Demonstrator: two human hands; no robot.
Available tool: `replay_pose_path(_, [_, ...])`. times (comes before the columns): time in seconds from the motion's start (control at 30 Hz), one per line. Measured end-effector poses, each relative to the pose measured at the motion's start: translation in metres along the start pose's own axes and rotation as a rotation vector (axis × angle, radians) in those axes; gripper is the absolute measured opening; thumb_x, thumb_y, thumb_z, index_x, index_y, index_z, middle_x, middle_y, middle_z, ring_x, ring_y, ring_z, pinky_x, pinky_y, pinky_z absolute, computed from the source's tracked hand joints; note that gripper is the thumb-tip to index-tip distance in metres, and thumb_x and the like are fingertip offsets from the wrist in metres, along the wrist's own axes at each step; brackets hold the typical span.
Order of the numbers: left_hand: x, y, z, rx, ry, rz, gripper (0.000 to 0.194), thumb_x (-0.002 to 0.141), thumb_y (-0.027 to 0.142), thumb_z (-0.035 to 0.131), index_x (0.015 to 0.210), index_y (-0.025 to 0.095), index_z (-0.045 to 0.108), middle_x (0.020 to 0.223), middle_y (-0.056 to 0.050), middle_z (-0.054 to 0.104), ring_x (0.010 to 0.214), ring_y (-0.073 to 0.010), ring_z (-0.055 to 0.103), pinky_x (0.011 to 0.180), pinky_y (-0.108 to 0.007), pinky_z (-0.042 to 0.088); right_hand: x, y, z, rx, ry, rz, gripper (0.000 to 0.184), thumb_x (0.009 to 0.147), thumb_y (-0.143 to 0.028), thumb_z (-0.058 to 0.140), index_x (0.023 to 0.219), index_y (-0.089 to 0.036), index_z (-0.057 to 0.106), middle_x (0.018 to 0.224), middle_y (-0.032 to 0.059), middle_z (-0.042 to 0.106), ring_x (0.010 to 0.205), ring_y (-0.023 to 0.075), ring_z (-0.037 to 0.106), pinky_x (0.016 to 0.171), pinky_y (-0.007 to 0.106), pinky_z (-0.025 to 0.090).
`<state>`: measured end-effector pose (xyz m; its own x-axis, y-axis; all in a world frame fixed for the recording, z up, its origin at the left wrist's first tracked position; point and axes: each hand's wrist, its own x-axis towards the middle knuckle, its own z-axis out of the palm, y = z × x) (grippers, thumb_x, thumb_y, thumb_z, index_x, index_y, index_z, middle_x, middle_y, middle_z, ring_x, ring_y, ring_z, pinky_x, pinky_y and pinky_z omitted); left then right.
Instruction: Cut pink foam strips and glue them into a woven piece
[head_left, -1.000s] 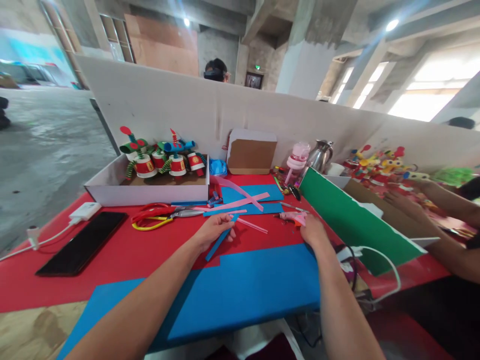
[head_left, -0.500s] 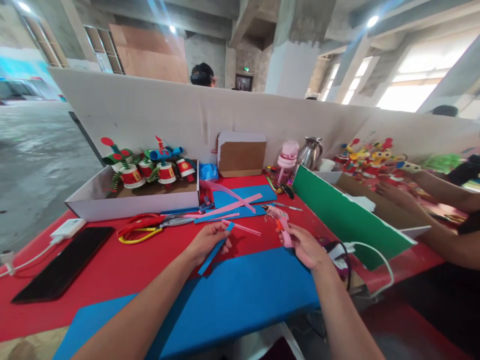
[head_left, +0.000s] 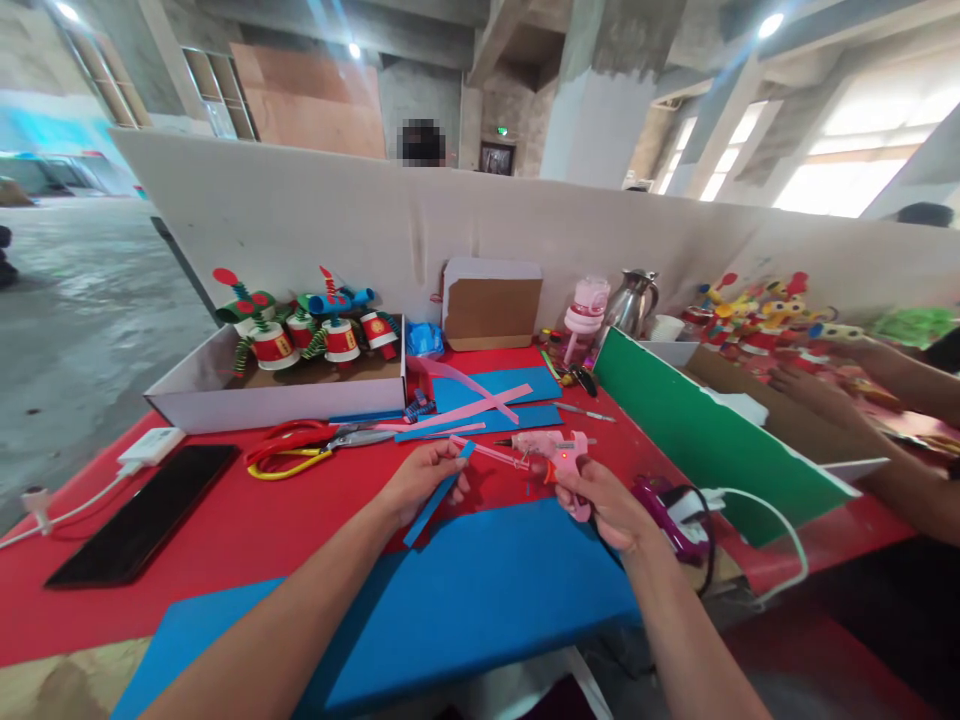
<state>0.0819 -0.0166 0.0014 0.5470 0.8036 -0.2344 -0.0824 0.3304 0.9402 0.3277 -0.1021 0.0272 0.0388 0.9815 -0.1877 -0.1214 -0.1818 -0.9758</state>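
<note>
My left hand (head_left: 424, 482) pinches a narrow blue paper strip (head_left: 435, 505), which slants down toward me. In my right hand (head_left: 604, 495) is a pink glue gun (head_left: 559, 450), gripped by its handle. Its nozzle points left, toward the strip's upper end but apart from it, and a small red light glows on its side. Below both hands lies a large blue sheet (head_left: 480, 590). Just beyond them, pink paper strips (head_left: 487, 405) cross over smaller blue sheets (head_left: 495, 388).
Scissors (head_left: 300, 445) with red and yellow handles lie left, near a black phone (head_left: 142, 515). A white box (head_left: 277, 405) holds several paper-cup figures. A green-sided box (head_left: 720, 430) stands right; beyond it a co-worker's arms (head_left: 862, 430) reach in. A steel jug (head_left: 634, 300) is behind.
My right hand has turned the glue gun so its nozzle points left, toward the blue strip. My left hand keeps its hold on the strip. The view has shifted slightly.
</note>
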Motion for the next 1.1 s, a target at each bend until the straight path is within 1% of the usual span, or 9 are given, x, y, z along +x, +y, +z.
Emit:
replay_pose_path(0.1, [0.001,-0.001,0.000,-0.007,0.026,0.008,0.039,0.067,0.045,0.080,0.075,0.018,0.054,0.056,0.000,0.067,0.045,-0.0103,0.060,0.048,-0.019,0.046,0.001,-0.002,0.004,-0.059,0.046,-0.017,0.047,0.058,-0.056,0.082,0.071,-0.018,0.057,0.053,-0.0023,0.056,0.047,0.0088,0.045,0.045,0.023,0.032])
replay_pose_path(0.2, [0.001,-0.002,0.000,-0.015,0.006,0.016,0.039,0.067,0.046,0.080,0.075,0.017,0.054,0.057,0.000,0.067,0.044,-0.0101,0.059,0.047,-0.019,0.045,-0.001,-0.005,0.007,-0.143,0.087,-0.028,0.049,0.062,-0.060,0.077,0.082,-0.017,0.062,0.055,-0.0025,0.058,0.049,0.0106,0.048,0.049,0.024,0.038])
replay_pose_path(0.27, [0.001,-0.002,0.001,-0.024,-0.019,0.015,0.039,0.067,0.045,0.080,0.077,0.017,0.056,0.057,0.000,0.068,0.045,-0.0105,0.060,0.047,-0.020,0.045,-0.003,-0.006,0.009,-0.217,0.091,-0.027,0.052,0.065,-0.062,0.073,0.091,-0.017,0.064,0.050,-0.0053,0.053,0.048,0.0121,0.049,0.051,0.026,0.041])
replay_pose_path(0.33, [0.001,-0.003,0.002,-0.032,-0.041,0.005,0.038,0.068,0.044,0.080,0.079,0.016,0.058,0.057,-0.001,0.068,0.046,-0.0111,0.061,0.048,-0.021,0.046,-0.005,-0.006,0.010,-0.289,0.086,-0.038,0.056,0.068,-0.065,0.067,0.094,-0.016,0.064,0.046,-0.0068,0.048,0.045,0.0129,0.046,0.049,0.026,0.038])
replay_pose_path(0.5, [0.001,-0.005,0.005,-0.037,-0.056,-0.006,0.036,0.069,0.044,0.080,0.077,0.016,0.059,0.058,-0.002,0.068,0.046,-0.0111,0.060,0.048,-0.021,0.046,-0.007,-0.007,0.014,-0.412,0.088,-0.055,0.058,0.070,-0.069,0.060,0.092,-0.015,0.065,0.046,-0.0051,0.049,0.044,0.0128,0.044,0.046,0.025,0.032])
replay_pose_path(0.67, [0.001,-0.004,0.005,-0.038,-0.049,-0.023,0.036,0.066,0.043,0.080,0.071,0.016,0.058,0.057,-0.002,0.068,0.045,-0.0109,0.060,0.047,-0.021,0.045,-0.009,-0.008,0.020,-0.438,0.063,-0.057,0.059,0.071,-0.069,0.059,0.093,-0.014,0.066,0.046,-0.0060,0.047,0.044,0.0127,0.043,0.047,0.026,0.032])
replay_pose_path(0.8, [0.002,-0.003,0.003,-0.040,-0.045,-0.034,0.033,0.067,0.040,0.079,0.073,0.015,0.059,0.057,-0.002,0.068,0.045,-0.0108,0.060,0.045,-0.020,0.044,-0.009,-0.009,0.024,-0.478,0.110,-0.088,0.055,0.073,-0.066,0.059,0.091,-0.014,0.068,0.047,-0.0050,0.049,0.044,0.0129,0.045,0.046,0.025,0.035])
replay_pose_path(0.93, [0.003,-0.003,0.002,-0.033,-0.046,-0.044,0.029,0.070,0.037,0.077,0.073,0.015,0.059,0.058,-0.002,0.068,0.045,-0.0111,0.060,0.045,-0.021,0.044,-0.010,-0.011,0.029,-0.558,0.101,-0.116,0.052,0.076,-0.063,0.056,0.089,-0.015,0.069,0.047,-0.0045,0.051,0.045,0.0138,0.049,0.047,0.025,0.038])
replay_pose_path(1.1, [0.002,-0.003,0.002,-0.040,-0.032,-0.047,0.024,0.071,0.031,0.075,0.071,0.016,0.057,0.057,-0.002,0.068,0.044,-0.0111,0.060,0.045,-0.020,0.044,-0.010,-0.010,0.036,-0.642,0.135,-0.130,0.047,0.078,-0.061,0.055,0.088,-0.017,0.066,0.048,-0.0044,0.051,0.045,0.0148,0.051,0.045,0.025,0.037])
